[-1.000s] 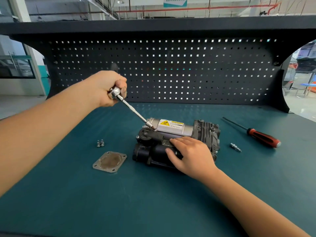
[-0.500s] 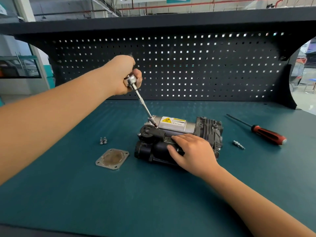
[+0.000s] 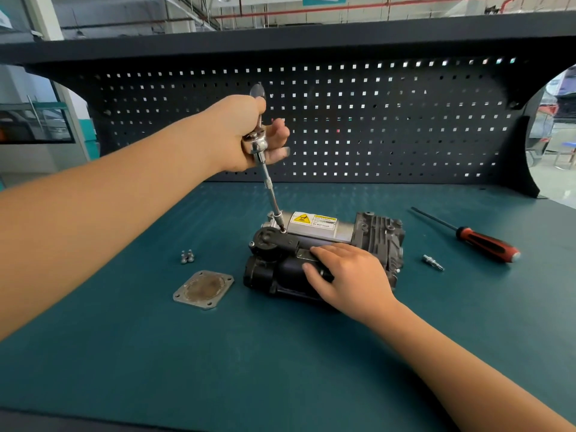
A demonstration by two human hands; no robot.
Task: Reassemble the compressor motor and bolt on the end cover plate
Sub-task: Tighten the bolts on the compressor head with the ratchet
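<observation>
The compressor (image 3: 377,241), black with a silver cylinder and a yellow warning label, lies on the green bench top. My right hand (image 3: 349,275) rests flat on its black motor housing. My left hand (image 3: 237,135) grips a chrome ratchet with a long extension (image 3: 270,188), held above the compressor's left end. The extension's tip sits on a bolt at the top of that end. The square metal end cover plate (image 3: 204,289) lies loose on the bench to the left. Two small bolts (image 3: 187,256) stand just behind it.
A red-and-black screwdriver (image 3: 486,244) lies at the right of the bench (image 3: 280,369), with a small metal fitting (image 3: 433,262) nearer the compressor. A black pegboard (image 3: 374,126) closes off the back under a shelf.
My left hand has swung the ratchet up and to the right, so the extension now stands steeper on the same bolt. My right hand has stayed on the compressor.
</observation>
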